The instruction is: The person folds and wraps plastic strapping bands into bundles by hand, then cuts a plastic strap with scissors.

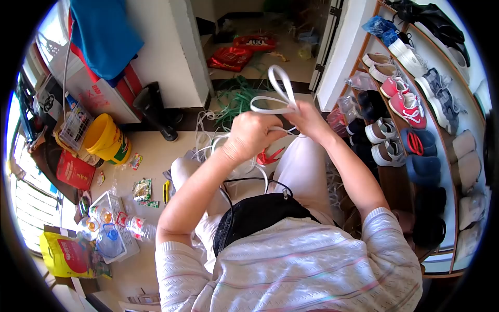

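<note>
In the head view, one white strap is held above the lap, between the two hands. The left hand is curled, its fingers gripping a narrow stretch of strap; the right hand has its fingers closed on the base of two loops. One loop points upward, its long axis leaning slightly left; the other stretches leftward, nearly level. More white strapping, too tangled to count, lies on the floor beyond and beside the knees, near a green heap of strips.

To the left stands one yellow bucket, its contents unclear. A white basket holds several clear bottles, at least two. Two red bags lie beyond the doorway. On the right, a shoe rack carries many shoes, among them two red sneakers.
</note>
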`<control>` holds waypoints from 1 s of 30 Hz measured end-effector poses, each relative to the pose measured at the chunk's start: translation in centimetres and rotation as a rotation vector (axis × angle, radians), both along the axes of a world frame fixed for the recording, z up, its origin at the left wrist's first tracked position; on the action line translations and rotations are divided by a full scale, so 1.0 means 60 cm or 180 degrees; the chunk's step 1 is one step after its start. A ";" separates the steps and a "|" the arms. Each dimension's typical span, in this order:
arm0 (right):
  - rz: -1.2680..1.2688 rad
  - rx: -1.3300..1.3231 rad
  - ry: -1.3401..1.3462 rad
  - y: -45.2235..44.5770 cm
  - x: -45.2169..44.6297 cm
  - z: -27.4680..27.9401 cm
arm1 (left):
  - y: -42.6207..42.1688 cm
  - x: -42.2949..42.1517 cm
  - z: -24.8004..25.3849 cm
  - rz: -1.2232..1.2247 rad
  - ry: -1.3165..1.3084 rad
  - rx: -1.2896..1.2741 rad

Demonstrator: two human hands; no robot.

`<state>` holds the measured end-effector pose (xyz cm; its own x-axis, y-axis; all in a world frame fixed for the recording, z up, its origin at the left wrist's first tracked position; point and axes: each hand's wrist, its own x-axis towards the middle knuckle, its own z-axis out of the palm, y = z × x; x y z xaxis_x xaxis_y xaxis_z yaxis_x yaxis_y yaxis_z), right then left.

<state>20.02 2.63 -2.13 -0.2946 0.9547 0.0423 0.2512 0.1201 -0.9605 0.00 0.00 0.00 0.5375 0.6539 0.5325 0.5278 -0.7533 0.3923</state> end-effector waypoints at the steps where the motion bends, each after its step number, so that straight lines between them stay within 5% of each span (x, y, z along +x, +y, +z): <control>1: 0.0234 -0.0207 0.0061 -0.015 0.006 -0.003 | -0.009 -0.006 0.018 -0.0054 0.0049 -0.0006; 6: 0.1625 0.0010 -0.0989 -0.069 -0.015 0.022 | -0.028 -0.034 0.044 -0.0045 0.0094 0.0430; 10: 0.1312 -0.0445 -0.1065 -0.066 -0.009 0.023 | -0.035 -0.057 0.076 -0.0674 0.0358 -0.0243; 14: 0.1483 -0.1358 -0.1048 -0.044 0.015 0.038 | -0.047 -0.060 0.089 -0.0622 0.0617 0.0336; 18: 0.1906 -0.0849 -0.1628 -0.039 0.006 0.035 | -0.076 -0.037 0.110 -0.0019 0.0915 0.1300; 22: 0.1927 -0.0323 -0.2249 -0.052 -0.004 0.095 | -0.032 -0.046 0.071 -0.0025 0.1421 0.0159; 26: 0.1873 -0.0229 -0.1591 -0.044 0.022 0.083 | -0.006 -0.047 0.066 -0.0539 0.1022 -0.0915; 30: 0.1906 -0.0428 -0.1557 -0.042 0.030 0.082 | -0.016 -0.038 0.074 -0.0383 0.1501 -0.1075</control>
<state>21.80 0.14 2.78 -0.7161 0.6152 -0.3297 0.5787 0.2592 -0.7733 -2.26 -0.99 4.45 0.7464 0.6654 -0.0089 0.6220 -0.6929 0.3647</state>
